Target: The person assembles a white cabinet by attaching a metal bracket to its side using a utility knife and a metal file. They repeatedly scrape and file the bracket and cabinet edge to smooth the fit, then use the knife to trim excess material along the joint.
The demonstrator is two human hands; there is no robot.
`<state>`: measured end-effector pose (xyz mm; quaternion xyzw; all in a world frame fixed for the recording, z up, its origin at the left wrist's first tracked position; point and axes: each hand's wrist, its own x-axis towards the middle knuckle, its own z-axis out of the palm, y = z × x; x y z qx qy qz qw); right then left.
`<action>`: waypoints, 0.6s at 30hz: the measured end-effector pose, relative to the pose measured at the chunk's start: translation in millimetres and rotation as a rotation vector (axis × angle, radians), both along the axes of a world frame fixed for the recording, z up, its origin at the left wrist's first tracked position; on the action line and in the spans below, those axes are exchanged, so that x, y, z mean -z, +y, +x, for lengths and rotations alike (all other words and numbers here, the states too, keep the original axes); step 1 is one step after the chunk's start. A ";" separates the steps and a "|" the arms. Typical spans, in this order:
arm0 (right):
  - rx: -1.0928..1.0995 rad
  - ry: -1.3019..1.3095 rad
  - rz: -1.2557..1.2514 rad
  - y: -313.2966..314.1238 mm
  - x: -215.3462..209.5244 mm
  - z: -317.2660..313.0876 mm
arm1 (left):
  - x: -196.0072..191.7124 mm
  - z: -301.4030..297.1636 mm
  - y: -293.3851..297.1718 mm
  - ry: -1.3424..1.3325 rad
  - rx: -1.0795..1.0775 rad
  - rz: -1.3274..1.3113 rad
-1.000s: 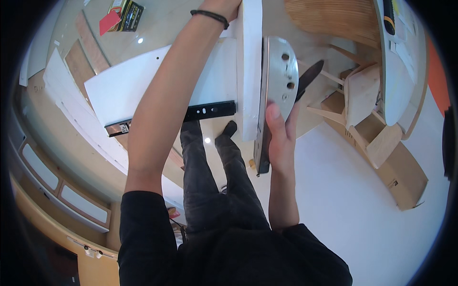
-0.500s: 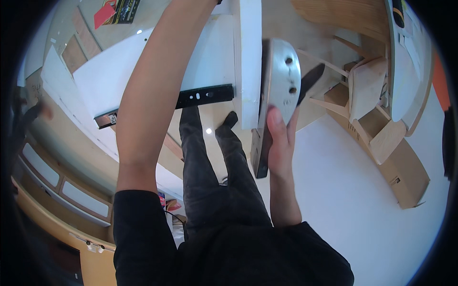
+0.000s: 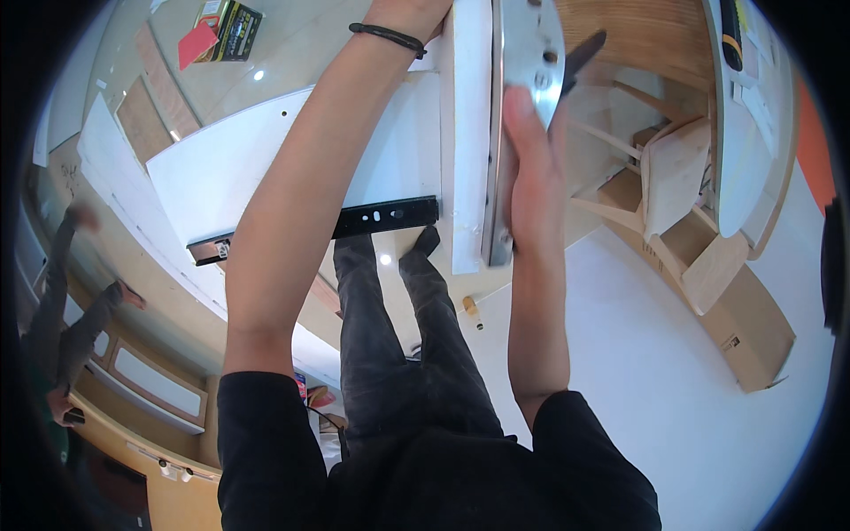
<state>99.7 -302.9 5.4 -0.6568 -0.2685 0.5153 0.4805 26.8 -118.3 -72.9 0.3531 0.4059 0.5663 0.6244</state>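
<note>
around 1 o'clock, the right hand is clamped on a metal piece, long axis 12-to-6, curved edge facing 3. left hand's grip: can't tell. black-yellow box at 11, contents unclear.

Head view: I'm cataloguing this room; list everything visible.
Perforated metal piece: one, silver, upper centre
Upright board: one, white, upper centre
Panel: one, white, left of board
Drawer slide: one, black, along panel
Planks: two, brown, upper left
Container: one, multicoloured, upper left
Chair: one, beige, right
Cardboard box: one, brown, right
Table: one, white, upper right
Handled tool: one, black-yellow, on table
Wooden surface: one, brown, top right
Cabinet: one, tan, lower left
Other person: one, grey trousers, left
Left hand: one, bare, top edge
Right hand: one, bare, gripping metal piece
Legs: two, dark grey, centre
</note>
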 end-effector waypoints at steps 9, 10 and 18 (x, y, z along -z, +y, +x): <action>0.055 0.056 -0.227 -35.2 -21.4 -11.0 | -5.6 -1.0 6.8 0.082 -0.020 -0.064; 0.061 0.046 -0.183 -33.8 -18.7 -10.6 | -3.0 -1.7 7.6 0.111 -0.035 -0.051; -0.023 0.120 0.041 -27.7 -2.4 1.1 | -5.9 -3.4 11.0 0.375 -0.096 0.217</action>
